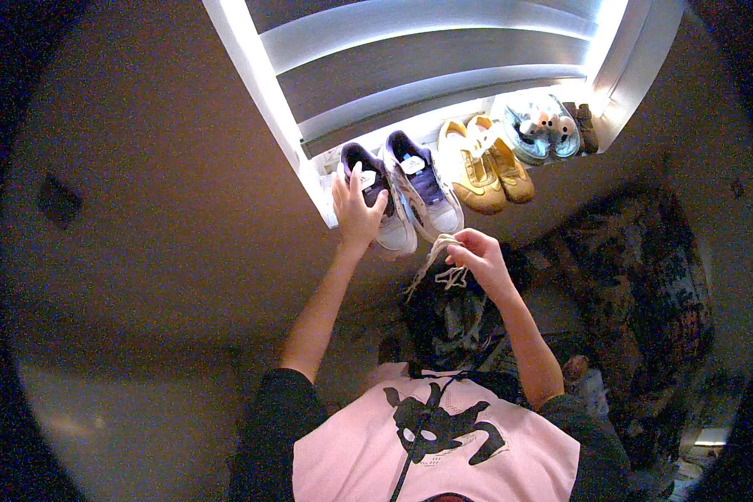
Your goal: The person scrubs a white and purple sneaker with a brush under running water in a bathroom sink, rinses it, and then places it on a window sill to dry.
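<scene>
In the head view my left hand is over the left sneaker of a white and dark purple pair, its fingers apart around the shoe's opening and tongue. Whether those fingers press on the shoe I cannot tell. Beside it stands the right sneaker, with a pale label on its tongue and no lace visible in it. My right hand pinches a bundle of cream shoelaces just in front of that shoe's toe. The loose lace ends hang down below my fingers.
Both sneakers stand on a lit white rack with slanted slats. Right of them are yellow laced shoes, clear bluish shoes with cartoon eyes, and brown footwear. A dark bag-like object and a dark patterned bulk lie below, poorly lit.
</scene>
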Tool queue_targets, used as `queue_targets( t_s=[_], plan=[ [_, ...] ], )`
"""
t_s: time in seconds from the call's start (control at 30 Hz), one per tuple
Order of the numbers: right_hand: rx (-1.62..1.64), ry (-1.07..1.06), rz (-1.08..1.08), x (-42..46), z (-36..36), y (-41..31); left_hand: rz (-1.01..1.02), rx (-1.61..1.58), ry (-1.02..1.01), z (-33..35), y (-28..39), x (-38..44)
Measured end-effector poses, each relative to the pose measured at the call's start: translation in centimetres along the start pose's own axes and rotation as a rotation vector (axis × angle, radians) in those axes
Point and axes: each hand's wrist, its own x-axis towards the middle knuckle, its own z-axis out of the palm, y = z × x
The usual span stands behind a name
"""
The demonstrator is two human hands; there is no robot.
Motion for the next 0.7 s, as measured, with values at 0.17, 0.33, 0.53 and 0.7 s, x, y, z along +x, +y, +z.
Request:
queue_targets(
  t_s=[0.17, 0.33, 0.53, 0.7],
  plan=[
    [0.043, -0.020, 0.052, 0.8, 0.6, 1.7, -0.076, -0.203, -0.010, 0.8, -1.4, -0.2],
    [0.058, -0.021, 0.009, 2.0, 1.3, 1.9, 0.023, -0.222, 0.111, 0.4, -0.4, 0.8],
    [0.094, -0.039, 0.025, 2.2, 1.9, 3.0, 0.034, -0.222, 0.106, 0.9, -0.2, 0.5],
    [0.134, -0.057, 0.065, 3.3, 1.5, 2.5, 0.062, -0.200, 0.119, 1.7, -0.5, 0.9]
  ],
)
